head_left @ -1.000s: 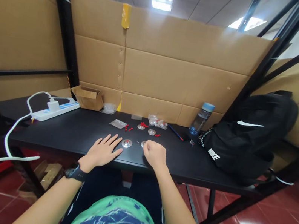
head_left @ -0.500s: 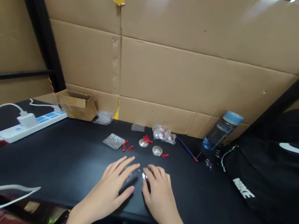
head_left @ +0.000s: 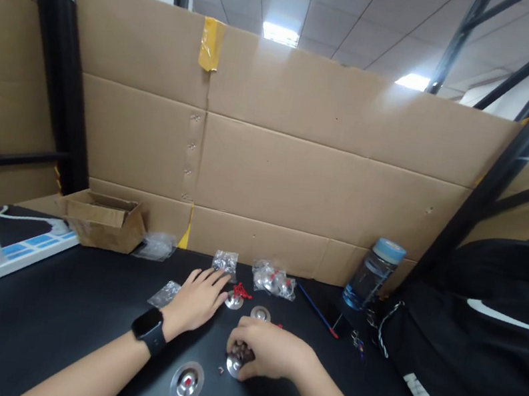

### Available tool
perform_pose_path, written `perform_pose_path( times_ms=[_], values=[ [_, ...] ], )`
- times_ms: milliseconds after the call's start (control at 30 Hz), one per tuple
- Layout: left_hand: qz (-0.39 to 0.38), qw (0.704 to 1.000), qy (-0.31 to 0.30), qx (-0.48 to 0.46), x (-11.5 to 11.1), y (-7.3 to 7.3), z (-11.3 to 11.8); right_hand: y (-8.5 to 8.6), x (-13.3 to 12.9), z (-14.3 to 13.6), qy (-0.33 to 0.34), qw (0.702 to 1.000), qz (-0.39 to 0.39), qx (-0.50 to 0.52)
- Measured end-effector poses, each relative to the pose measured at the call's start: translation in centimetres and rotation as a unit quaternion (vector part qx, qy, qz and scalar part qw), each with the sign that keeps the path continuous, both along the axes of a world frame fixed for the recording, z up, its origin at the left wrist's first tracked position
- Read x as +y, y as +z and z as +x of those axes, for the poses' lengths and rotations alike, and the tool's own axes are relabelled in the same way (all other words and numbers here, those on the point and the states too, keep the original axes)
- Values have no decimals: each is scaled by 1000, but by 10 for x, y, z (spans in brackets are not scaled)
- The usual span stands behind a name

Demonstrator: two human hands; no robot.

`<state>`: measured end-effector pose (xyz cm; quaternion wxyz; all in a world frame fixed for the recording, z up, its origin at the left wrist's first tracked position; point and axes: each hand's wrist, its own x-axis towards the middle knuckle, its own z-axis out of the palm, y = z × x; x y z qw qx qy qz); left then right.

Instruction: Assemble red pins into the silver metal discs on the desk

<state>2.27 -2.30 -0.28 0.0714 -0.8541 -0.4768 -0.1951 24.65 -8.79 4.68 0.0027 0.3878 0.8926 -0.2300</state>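
My left hand lies over the table with its fingers stretched forward. Its fingertips come near a small clear bag and a cluster of red loops on a shiny round disc. Under its wrist side another clear bag is partly covered. My right hand curls its thumb and fingers around the rim of a shiny metal dish; dark shapes show inside it, contents or reflection, I cannot tell. Nearer to me lies a clear-rimmed disc with a red centre. A tiny piece sits between them.
Behind my right hand lies another disc. Further back are a bag of discs, a blue stick, a water bottle and a black bag. At left stand a cardboard box and a power strip.
The view has tilted upward. My left hand has moved forward, uncovering the red-centred disc. My right hand's fingers have curled in around the metal dish.
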Motion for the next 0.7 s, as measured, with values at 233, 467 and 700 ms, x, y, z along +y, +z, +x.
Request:
perform_pose_path(
  times_ms=[233, 467, 700],
  values=[
    [-38, 998, -39, 8, 5, 0, -7, -34, 15, -11, -61, 984, 32, 166],
    [-14, 1000, -25, -2, 6, -3, -7, -26, -2, -10, -43, 983, 70, 164],
    [-7, 998, -60, -25, 4, -9, -7, -25, 0, -4, -133, 961, 205, 127]
  ],
)
